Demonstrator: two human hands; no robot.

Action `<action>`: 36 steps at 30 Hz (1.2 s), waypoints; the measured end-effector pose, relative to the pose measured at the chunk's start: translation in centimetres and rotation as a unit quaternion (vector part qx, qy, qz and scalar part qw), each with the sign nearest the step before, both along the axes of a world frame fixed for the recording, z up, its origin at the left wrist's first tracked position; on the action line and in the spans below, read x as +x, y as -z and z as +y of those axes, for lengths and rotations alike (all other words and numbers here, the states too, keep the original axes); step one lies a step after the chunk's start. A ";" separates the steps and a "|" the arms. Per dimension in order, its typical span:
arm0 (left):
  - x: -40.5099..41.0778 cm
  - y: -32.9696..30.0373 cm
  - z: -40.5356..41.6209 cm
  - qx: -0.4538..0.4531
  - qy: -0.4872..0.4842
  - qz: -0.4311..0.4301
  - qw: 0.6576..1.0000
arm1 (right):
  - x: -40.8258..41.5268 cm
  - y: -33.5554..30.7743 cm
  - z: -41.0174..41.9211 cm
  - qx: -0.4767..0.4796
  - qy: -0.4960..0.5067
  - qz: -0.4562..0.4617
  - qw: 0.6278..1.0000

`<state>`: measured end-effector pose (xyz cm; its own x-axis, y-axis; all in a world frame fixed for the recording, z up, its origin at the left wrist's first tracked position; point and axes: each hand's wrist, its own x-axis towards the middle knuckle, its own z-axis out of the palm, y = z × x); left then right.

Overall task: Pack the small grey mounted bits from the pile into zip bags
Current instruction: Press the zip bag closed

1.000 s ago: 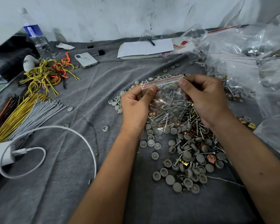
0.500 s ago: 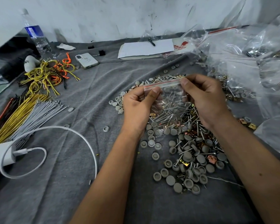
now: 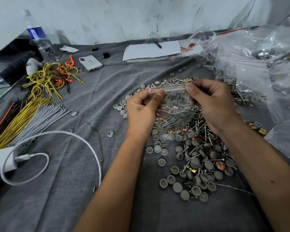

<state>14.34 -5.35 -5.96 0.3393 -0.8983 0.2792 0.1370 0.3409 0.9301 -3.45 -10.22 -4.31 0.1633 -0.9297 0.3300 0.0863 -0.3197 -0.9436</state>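
I hold a small clear zip bag (image 3: 174, 104) with a red-lined top above the pile. My left hand (image 3: 141, 111) pinches the bag's left top corner between thumb and fingers. My right hand (image 3: 213, 104) pinches the right end of the zip strip. The bag holds several grey mounted bits with metal shanks. Beneath and in front of the hands lies the pile of grey mounted bits (image 3: 194, 164), mixed with screws and copper clips, on the grey cloth (image 3: 90, 190).
Clear plastic bags (image 3: 261, 67) are heaped at the right. Yellow, grey and orange wire bundles (image 3: 32, 111) lie at the left, with a white charger and cable (image 3: 40, 156). A phone (image 3: 90, 63), water bottle (image 3: 40, 42) and notepad (image 3: 151, 51) sit at the back.
Both hands have shifted the zip bag slightly lower and right over the pile, still pinching its top corners; the zip strip now looks pulled straight between them.
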 end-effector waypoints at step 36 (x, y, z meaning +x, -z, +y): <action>-1.0 -0.7 0.8 -0.021 0.034 -0.027 0.999 | 1.1 -0.3 1.1 0.000 -0.030 -0.022 0.999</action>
